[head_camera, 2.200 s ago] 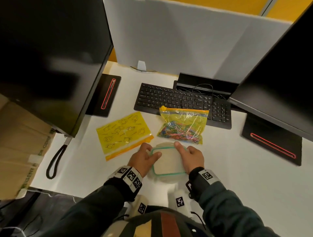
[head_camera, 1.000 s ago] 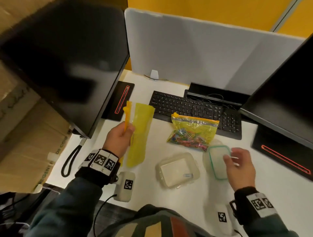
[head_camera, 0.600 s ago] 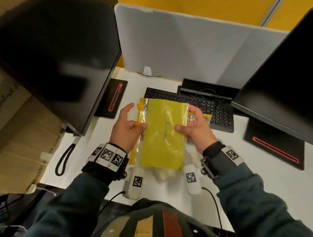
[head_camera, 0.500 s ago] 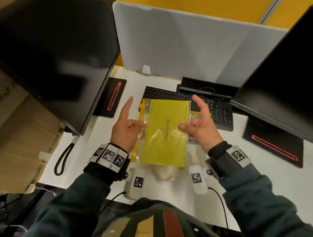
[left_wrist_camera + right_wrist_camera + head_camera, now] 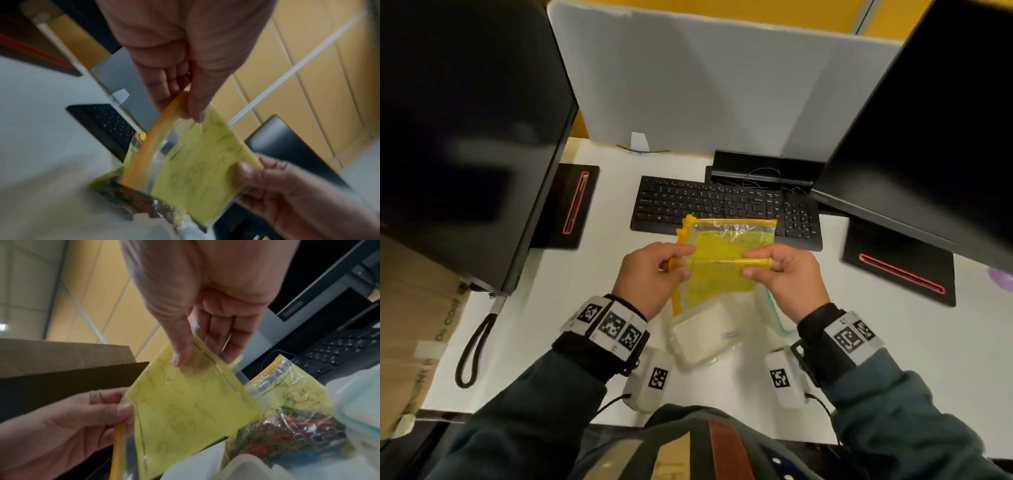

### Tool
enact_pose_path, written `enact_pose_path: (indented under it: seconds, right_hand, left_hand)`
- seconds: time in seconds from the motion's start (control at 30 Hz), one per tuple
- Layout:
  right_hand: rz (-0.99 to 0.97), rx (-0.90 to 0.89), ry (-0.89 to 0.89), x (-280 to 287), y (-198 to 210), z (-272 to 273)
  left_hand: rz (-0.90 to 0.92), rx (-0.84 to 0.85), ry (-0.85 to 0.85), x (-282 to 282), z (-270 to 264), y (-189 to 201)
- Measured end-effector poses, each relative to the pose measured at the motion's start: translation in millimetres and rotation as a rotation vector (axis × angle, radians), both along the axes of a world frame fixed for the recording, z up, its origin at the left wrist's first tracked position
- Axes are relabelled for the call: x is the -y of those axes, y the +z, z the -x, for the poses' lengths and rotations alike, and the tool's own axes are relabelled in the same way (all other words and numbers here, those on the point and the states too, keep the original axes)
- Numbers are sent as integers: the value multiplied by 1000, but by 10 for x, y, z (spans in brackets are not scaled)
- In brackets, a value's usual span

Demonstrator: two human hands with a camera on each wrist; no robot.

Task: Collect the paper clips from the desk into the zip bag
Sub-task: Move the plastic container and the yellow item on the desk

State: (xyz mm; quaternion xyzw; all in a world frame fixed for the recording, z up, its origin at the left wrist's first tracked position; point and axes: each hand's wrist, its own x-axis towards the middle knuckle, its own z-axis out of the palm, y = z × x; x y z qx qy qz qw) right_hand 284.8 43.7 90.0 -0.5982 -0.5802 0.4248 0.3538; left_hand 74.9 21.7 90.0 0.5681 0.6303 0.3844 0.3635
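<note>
White desk (image 5: 558,308) at its near edge held an open plastic container (image 5: 705,337). Above it the left hand (image 5: 650,274) and right hand (image 5: 787,274) each pinched a side of the empty yellow zip bag (image 5: 719,274), seemingly to open its orange seal. Beyond, a second bag of paper clips (image 5: 292,423) lay before the keyboard (image 5: 726,202), monitors crowding both sides.

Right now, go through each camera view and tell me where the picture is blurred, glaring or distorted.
Head view: wide-angle bending of the monitors, soft blur at the right edge, the zip bag fairly sharp. Left wrist view: heavy motion smear, worst across the lower left. Right wrist view: the container at right is out of focus, and glints show on the bag of paper clips.
</note>
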Motion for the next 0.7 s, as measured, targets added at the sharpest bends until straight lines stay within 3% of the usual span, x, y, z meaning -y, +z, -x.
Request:
enact_pose_path:
  seconds: [0.1,0.2,0.27,0.37,0.53,0.6,0.63,0.7]
  right_hand:
    - [-41,-21,-68,-4,1,18]
    - [-159,96,5,-21,87,66]
    - [-240,94,82,-45,172,92]
    - [-205,7,232,-12,336,158]
    - [-511,502,494,241,150,351]
    - [-501,649,596,325,-41,345]
    - [-480,708,655,367,-156,324]
    - [-411,825,787,489,-382,255]
  left_hand:
    - [-120,-201,-27,-24,-13,-20]
    - [-170,-309,-166,-37,-15,-1]
    - [-102,-298,-218,-33,-55,37]
    - [19,-147,-82,-47,-127,54]
    - [297,80,-89,-17,-274,-15]
    - [487,106,-137,12,-290,-83]
    - [573,27,-195,37,-283,-123]
    - [629,-303,-361,106,-251,-246]
